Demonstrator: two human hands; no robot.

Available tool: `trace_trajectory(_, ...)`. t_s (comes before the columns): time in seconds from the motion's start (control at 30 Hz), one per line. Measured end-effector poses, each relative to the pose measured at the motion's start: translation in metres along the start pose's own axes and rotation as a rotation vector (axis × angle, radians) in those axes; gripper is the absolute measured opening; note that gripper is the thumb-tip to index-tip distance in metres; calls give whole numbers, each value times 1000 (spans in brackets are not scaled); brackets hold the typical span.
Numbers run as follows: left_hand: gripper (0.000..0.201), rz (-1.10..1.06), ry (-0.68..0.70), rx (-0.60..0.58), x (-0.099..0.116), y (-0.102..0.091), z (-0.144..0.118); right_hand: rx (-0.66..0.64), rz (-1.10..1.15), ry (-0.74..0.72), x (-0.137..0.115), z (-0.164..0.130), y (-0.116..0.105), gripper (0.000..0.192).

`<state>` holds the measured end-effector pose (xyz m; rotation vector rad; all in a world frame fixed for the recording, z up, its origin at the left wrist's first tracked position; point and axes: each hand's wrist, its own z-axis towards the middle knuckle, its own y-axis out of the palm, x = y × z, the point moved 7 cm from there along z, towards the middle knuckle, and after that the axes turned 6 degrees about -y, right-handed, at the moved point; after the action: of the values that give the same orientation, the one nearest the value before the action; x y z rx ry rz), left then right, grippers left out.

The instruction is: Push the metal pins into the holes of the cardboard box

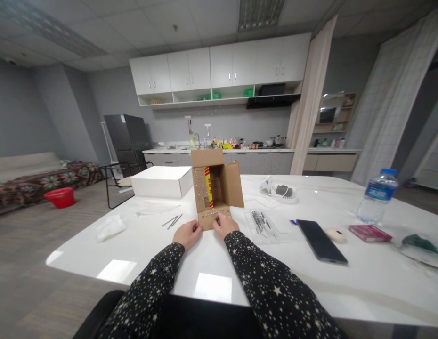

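Note:
An open cardboard box (233,186) stands on the white table in front of me, its flaps spread and a red and yellow label (209,188) on its left flap. Small shiny bits dot that flap, and a row of them (214,213) lies along the lower flap (206,222). My left hand (187,234) rests at the lower flap's left corner with its fingers curled together. On the right part of the same flap is my right hand (224,225), fingers closed and tips pressed down by the row. Anything between the fingertips is too small to make out.
Thin metal rods (173,220) and a crumpled tissue (111,227) lie left, before a white box (162,180). To the right are a clear tray of small metal tools (263,226), a phone (321,240), a dark red packet (370,233) and a water bottle (377,197).

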<state>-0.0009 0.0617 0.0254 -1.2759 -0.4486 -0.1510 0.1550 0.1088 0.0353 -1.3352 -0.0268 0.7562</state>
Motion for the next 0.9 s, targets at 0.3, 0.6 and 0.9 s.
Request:
trace_trajectory(0.3, 27, 9, -1, 24, 0, -2, -3, 71, -256, -431, -43, -5, 1, 20)
trace_trajectory(0.6, 28, 67, -35, 38, 4, -3, -7, 202, -196, -336, -14, -5, -15, 21)
trace_trajectory(0.9, 29, 131, -41, 47, 2, 0, -6, 266, -116, -164, 13, 3, -24, 18)
